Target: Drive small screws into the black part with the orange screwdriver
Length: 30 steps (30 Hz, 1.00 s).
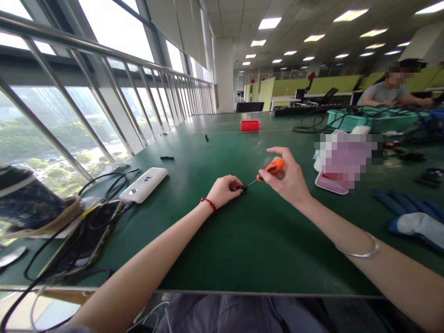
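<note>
Green worktop, broad, set beside a metal railing and tall windows; office partitions and ceiling lights behind.

Your left hand: low over the worktop, ahead of you, fingertips pinched narrow around one small black piece; red bracelet at your wrist.

Your right hand: raised a little higher, holding one orange screwdriver by its handle, thumb against the near side, index finger lifted clear. Screwdriver tilted, shaft sloping down to the small black piece between your hands; whether the tip sits inside it, you cannot tell. Silver bangle on your right forearm.

Far, ahead of you: one red basket; left of it, one black fragment, and nearer you a black strip, flat.

To your left: one white box-shaped device with a dark mark on top; black cables beside it, some crossing a dark flat case.

To your right: one pink item, partly pixelated; blue-and-white gloves, near the edge of view; one teal basket, cables over its rim; beyond it, a seated co-worker in a grey shirt.
</note>
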Each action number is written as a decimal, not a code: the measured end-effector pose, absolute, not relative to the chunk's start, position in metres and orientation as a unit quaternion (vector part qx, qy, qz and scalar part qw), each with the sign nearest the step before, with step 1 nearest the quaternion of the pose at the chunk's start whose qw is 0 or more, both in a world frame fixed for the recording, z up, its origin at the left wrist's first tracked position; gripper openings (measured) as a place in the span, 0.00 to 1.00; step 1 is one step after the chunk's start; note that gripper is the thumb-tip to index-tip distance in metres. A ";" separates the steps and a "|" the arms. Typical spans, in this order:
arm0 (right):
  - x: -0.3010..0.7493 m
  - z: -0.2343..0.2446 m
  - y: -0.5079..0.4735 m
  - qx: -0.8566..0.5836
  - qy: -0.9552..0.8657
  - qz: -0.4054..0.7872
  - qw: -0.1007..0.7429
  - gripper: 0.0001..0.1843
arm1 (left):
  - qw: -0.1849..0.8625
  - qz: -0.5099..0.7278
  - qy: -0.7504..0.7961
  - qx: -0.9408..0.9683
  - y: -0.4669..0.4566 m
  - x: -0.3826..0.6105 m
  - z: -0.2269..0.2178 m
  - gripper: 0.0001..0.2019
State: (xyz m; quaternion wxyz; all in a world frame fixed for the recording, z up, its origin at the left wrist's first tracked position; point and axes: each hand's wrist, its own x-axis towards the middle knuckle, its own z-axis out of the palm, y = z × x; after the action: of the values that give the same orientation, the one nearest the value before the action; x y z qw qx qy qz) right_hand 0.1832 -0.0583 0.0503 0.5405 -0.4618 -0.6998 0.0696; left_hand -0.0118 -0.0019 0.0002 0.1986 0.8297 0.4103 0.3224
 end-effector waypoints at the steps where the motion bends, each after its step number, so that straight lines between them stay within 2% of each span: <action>1: 0.183 0.051 -0.059 -0.473 -0.700 0.071 0.530 0.19 | 0.198 0.323 0.409 0.830 -0.002 -0.012 0.000 0.07; 4: 0.183 0.053 -0.062 -0.460 -0.721 0.092 0.511 0.10 | 0.196 0.322 0.406 0.832 -0.002 -0.012 0.000 0.07; 6: 0.183 0.052 -0.062 -0.429 -0.733 0.095 0.520 0.10 | 0.194 0.322 0.408 0.832 -0.001 -0.012 0.000 0.07; 9: 0.184 0.050 -0.059 -0.403 -0.720 0.081 0.559 0.22 | 0.197 0.324 0.409 0.830 -0.001 -0.012 0.000 0.07; 11: 0.184 0.049 -0.056 -0.425 -0.697 0.084 0.571 0.26 | 0.199 0.325 0.408 0.829 -0.001 -0.012 0.000 0.07; 15: 0.183 0.051 -0.058 -0.455 -0.697 0.100 0.545 0.09 | 0.196 0.327 0.407 0.830 -0.002 -0.012 0.000 0.07; 18: 0.182 0.053 -0.062 -0.426 -0.711 0.095 0.552 0.13 | 0.193 0.328 0.408 0.830 -0.002 -0.012 0.001 0.07; 22: 0.181 0.054 -0.065 -0.406 -0.702 0.104 0.576 0.11 | 0.182 0.329 0.408 0.832 -0.003 -0.012 0.002 0.06; 30: 0.181 0.052 -0.064 -0.402 -0.713 0.116 0.562 0.11 | 0.173 0.329 0.405 0.835 -0.002 -0.011 0.001 0.06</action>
State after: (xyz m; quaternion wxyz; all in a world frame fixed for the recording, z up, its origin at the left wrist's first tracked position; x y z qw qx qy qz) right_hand 0.1805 -0.0640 0.0515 0.5620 -0.4024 -0.7133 0.1157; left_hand -0.0114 -0.0024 0.0011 0.1725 0.8352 0.4051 0.3294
